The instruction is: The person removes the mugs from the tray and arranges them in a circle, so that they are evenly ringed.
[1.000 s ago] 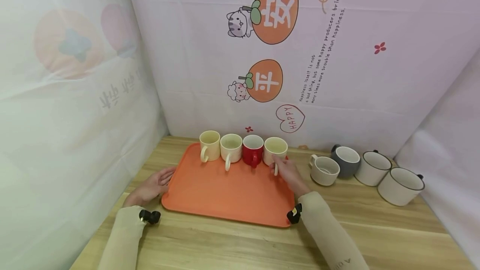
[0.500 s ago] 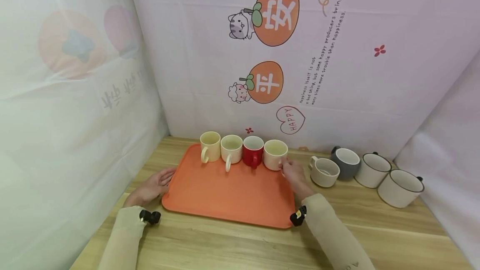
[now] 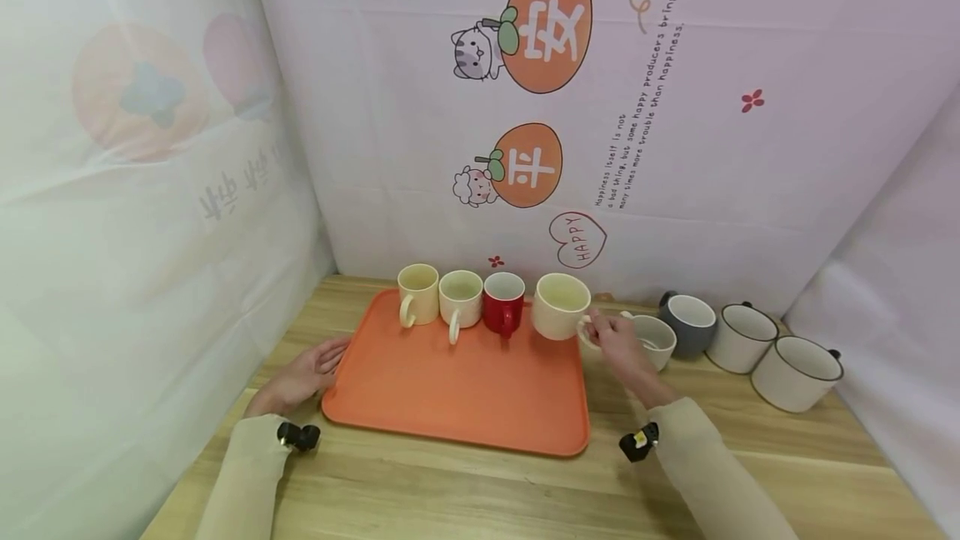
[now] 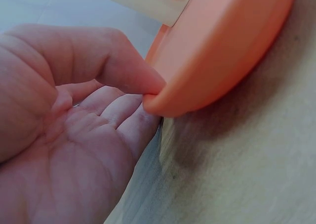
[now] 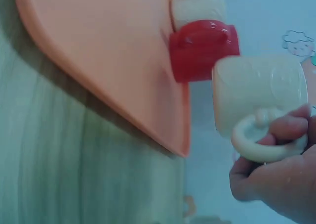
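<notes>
Looking down, we find an orange tray on a wooden counter. Near its far edge a yellow mug, an off-white mug and a red mug stand upright in a row, handles facing us — probably for easy reach. Above the tray's far right corner, our right hand has its fingers grasping the handle of a cream mug; it seems raised clear, and the handle likely gives a grip without crowding the red neighbour. Our left hand pinches the tray's left rim — perhaps to steady it. Off the tray, to the right, a light grey mug, a dark grey mug, a dark-rimmed white mug and a second white mug stand clustered, apparently kept as a separate group.
</notes>
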The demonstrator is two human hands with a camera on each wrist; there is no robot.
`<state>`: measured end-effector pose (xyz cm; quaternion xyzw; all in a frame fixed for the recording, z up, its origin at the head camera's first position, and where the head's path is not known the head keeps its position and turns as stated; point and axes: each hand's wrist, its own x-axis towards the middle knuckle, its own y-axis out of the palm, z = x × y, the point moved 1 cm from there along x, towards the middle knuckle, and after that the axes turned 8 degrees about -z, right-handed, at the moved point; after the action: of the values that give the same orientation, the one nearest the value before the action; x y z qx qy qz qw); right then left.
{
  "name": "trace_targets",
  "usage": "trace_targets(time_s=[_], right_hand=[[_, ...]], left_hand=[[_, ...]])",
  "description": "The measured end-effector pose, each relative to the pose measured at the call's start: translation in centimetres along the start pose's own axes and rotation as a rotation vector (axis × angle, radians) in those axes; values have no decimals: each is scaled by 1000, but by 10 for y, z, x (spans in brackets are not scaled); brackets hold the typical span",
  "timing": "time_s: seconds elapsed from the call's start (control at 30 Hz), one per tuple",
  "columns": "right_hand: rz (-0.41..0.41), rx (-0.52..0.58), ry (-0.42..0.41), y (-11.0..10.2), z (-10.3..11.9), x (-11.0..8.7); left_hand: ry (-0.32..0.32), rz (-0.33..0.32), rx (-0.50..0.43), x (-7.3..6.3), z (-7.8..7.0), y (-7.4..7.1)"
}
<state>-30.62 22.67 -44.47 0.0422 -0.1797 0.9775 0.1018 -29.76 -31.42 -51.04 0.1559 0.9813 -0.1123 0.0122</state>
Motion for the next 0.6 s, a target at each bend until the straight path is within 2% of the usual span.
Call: trace_targets(time_s=[0.2,0.33,0.47,0.6], right_hand=[[109,-49,-52,-37,10,-11],[176,-95,-166,-67,10,-19],[262,-64,-264,-98,3,-27],[324,-39,-254,-134,-7,-39]], left_hand=[[5,3,0,0,1,0],[4,0,5,1,2,0],[1,-9,8,0,1,0],[2,-7,9,-1,1,1]])
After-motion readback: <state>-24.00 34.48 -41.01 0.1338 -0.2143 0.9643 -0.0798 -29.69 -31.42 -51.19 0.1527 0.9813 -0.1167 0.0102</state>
